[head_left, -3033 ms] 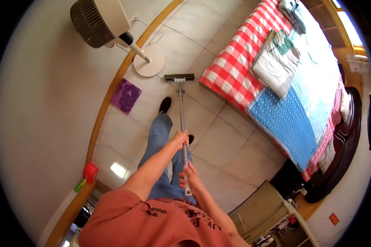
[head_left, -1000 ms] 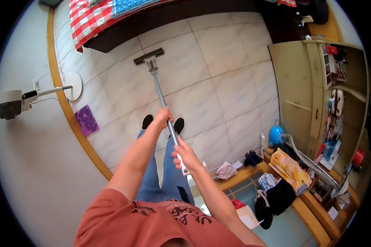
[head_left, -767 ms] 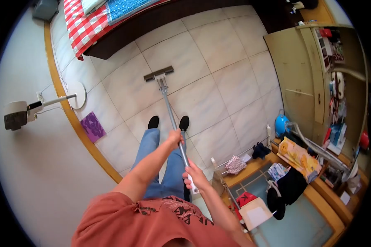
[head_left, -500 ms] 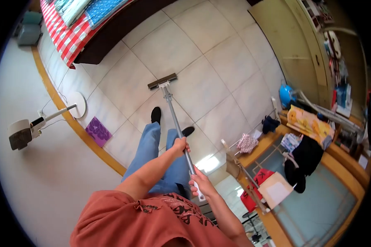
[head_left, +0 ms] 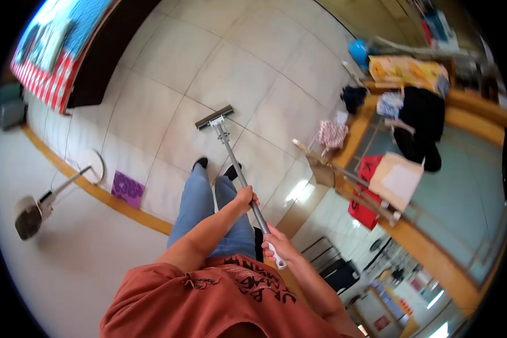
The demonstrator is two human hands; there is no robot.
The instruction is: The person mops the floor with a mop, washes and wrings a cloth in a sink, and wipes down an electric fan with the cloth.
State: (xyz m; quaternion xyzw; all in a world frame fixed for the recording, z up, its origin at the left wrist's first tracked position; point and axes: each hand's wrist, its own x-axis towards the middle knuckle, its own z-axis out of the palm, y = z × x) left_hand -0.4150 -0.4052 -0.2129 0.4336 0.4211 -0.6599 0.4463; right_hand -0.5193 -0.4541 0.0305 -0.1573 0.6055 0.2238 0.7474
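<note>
A sponge mop [head_left: 235,162] with a long grey pole and a white grip slants across my front. My left hand [head_left: 245,199] is closed around the middle of the pole. Lower down, my right hand [head_left: 277,248] wraps the pole near its white grip end. The mop's dark, flat head [head_left: 214,117] rests on the pale floor tiles [head_left: 219,73], a little ahead of my feet in dark shoes [head_left: 200,163].
A bed [head_left: 84,84] with a red checked cloth stands at upper left. A white fan [head_left: 31,217] and a purple mat [head_left: 128,190] lie left. On the right, a glass-topped wooden table [head_left: 450,208] carries clothes, with a bag [head_left: 368,191] hanging by its edge.
My view has turned, so the bed and fan sit further left and the table higher, with more of the room behind showing. Both hands keep their hold on the mop.
</note>
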